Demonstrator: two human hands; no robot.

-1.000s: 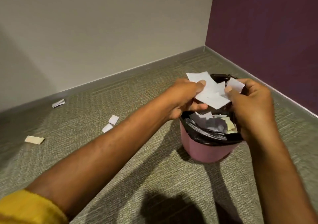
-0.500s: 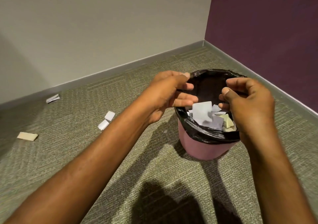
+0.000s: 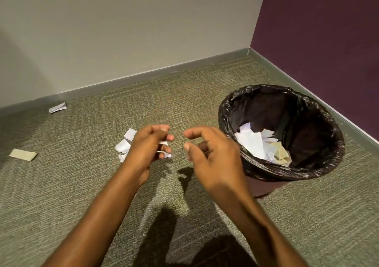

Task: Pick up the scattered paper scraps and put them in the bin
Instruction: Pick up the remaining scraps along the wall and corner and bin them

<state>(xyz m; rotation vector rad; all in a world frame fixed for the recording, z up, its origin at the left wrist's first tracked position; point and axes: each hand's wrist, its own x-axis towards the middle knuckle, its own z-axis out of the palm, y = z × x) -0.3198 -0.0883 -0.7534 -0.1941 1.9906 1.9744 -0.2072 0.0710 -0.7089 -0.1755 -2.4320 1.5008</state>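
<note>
left grip (image 3: 147, 147): curled over white scraps (image 3: 123, 146) left of bin (image 3: 307, 127); hold could not be told.
right grip (image 3: 213, 155): relaxed, held nothing, just left of bin.

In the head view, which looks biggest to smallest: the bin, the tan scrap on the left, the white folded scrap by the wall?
Largest: bin.
Next: tan scrap.
Smallest: white folded scrap, though it lies farther away, so its real size is unsure.

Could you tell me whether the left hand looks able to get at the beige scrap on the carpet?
Probably yes: bare carpet lies between the left hand and the beige scrap, with nothing covering it, though the hand must travel well leftward.
</note>
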